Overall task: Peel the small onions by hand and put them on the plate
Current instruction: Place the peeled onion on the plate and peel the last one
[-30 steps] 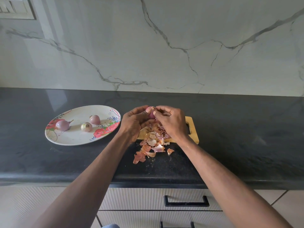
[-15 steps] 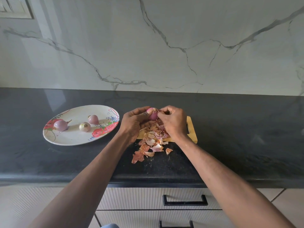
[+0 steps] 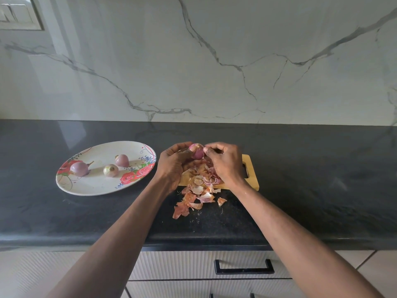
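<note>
The dark counter carries everything, and compared with one second before its arrangement is the same; only the view moved a little. On it at the left lies the flowered plate with three peeled onions, the same number as before, so no new onion has arrived there. Near the plate on the right is the wooden cutting board, half hidden under the hands, and the heap of peels spreads from the board onto the counter. Above the board the left hand holds the small onion in a curled grip, and the right hand pinches at its top with fingertips pressed together. In the last second the onion turned, and more of its pink surface now shows. I judge the peeling is almost finished, and this onion will soon go to the plate.
</note>
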